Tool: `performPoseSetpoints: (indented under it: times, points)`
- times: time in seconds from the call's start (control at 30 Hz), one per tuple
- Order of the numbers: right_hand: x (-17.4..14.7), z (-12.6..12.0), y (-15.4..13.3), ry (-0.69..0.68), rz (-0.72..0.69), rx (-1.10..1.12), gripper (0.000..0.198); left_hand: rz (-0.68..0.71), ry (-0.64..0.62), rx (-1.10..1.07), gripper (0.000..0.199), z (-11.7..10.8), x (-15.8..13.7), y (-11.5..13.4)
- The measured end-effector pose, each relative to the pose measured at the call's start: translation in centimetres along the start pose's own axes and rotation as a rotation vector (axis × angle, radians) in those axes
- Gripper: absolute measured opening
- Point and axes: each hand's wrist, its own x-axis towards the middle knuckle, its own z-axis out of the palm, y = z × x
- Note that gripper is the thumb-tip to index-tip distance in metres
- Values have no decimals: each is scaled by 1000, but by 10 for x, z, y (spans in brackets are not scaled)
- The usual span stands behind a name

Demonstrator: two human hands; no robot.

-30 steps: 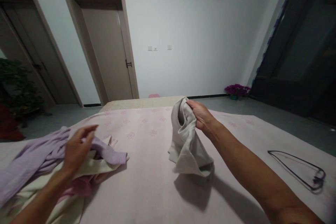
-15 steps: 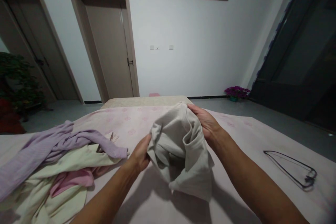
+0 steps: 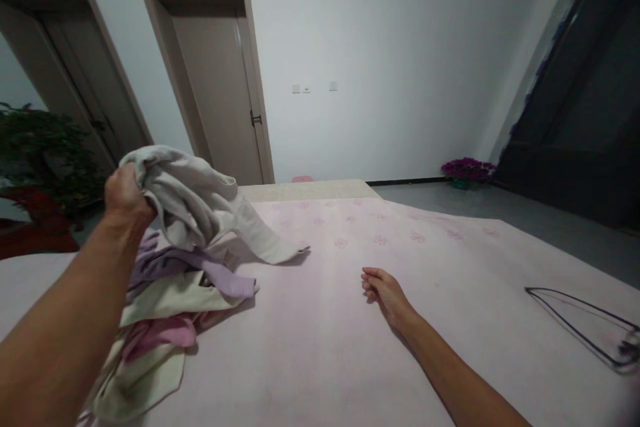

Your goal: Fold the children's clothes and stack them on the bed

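At the left, my left hand [image 3: 129, 195] grips a bunched light grey garment [image 3: 193, 197] and holds it up over a pile of clothes. One long narrow part of the garment trails right, its end close to the sheet. Under it lie a lilac garment [image 3: 225, 275], a cream garment [image 3: 165, 300] and a pink garment [image 3: 160, 335], loosely heaped and overlapping. My right hand [image 3: 387, 293] is empty above the pale pink sheet [image 3: 320, 347], its fingers loosely bent and partly apart. The grey cloth covers part of the pile.
A black wire clothes hanger [image 3: 575, 330] lies on the sheet at the right. Beyond the far edge is a beige surface [image 3: 320, 191] with a pink object [image 3: 302, 179] behind it. A potted purple plant [image 3: 467, 170] stands by the wall, a leafy plant [image 3: 45, 147] at the left.
The grey garment was between both hands in front of me. My right hand has let go, and my left hand has carried the garment left, over the pile.
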Motion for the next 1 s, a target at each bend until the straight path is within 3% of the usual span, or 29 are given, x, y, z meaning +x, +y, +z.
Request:
performPoseSetpoints:
  times: [0.1,0.17,0.27,0.4,0.57,0.63,0.7,0.8,1.0]
  points:
    - [0,2,13,10,-90,-89,31,-123,-24,117,64,-8,-26,-59]
    - [-2,5,18,13,-163,-238,26,-143,-250,357,60,1,-50,-92]
    - [-10,8,19,-17,-355,-568,21,-84,-419,546,56,19,-75,-117]
    - [-20,9,17,-50,-520,-792,26,127,-479,682,52,28,-88,-108]
    - [-19,2,18,92,-517,-834,29,393,-75,794,48,27,-126,-82]
    - [-18,-4,18,156,-565,-963,33,550,-14,784,46,32,-152,-77]
    - [-18,-14,17,194,-586,-1181,36,668,-55,756,43,40,-181,-76]
    - [-19,-30,16,237,-497,-1505,41,745,-153,715,40,56,-224,-86]
    - [-17,-49,16,156,-344,-1703,54,684,-195,645,45,78,-280,-122]
